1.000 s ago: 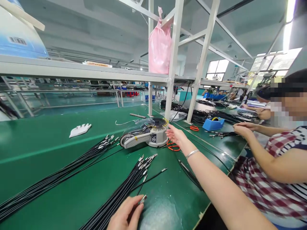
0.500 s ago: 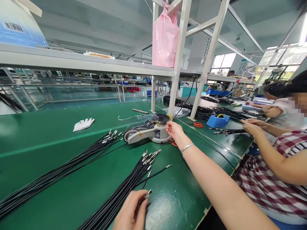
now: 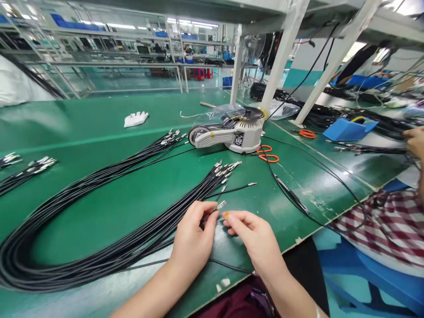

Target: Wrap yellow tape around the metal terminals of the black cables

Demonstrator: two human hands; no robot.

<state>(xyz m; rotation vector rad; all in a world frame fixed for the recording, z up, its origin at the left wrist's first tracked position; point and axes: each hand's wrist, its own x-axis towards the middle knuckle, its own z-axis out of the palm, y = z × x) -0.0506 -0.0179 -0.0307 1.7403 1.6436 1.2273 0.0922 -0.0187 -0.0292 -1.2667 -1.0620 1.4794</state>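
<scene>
My left hand [image 3: 195, 229] pinches a black cable just behind its silver connector [image 3: 221, 205], which points up and right. Close beside it, my right hand [image 3: 250, 229] holds a small piece of yellow tape [image 3: 227, 214] between thumb and fingertips, slightly apart from the connector. A large looped bundle of black cables [image 3: 132, 238] lies on the green table to the left, its silver ends behind my hands. Further back stands a grey-white tape dispenser [image 3: 248, 132] with a round black top.
Orange-handled scissors [image 3: 268, 154] and a black pen [image 3: 291, 194] lie right of centre. A white glove [image 3: 136, 119] rests at the back left. White shelf posts [image 3: 278, 57] rise behind the dispenser. A blue tape holder [image 3: 347, 129] and another person's hand [image 3: 415, 140] are at the right.
My right hand has come back from the dispenser to beside my left hand, now with yellow tape in its fingertips. The view has tilted down, showing more of the cable loop.
</scene>
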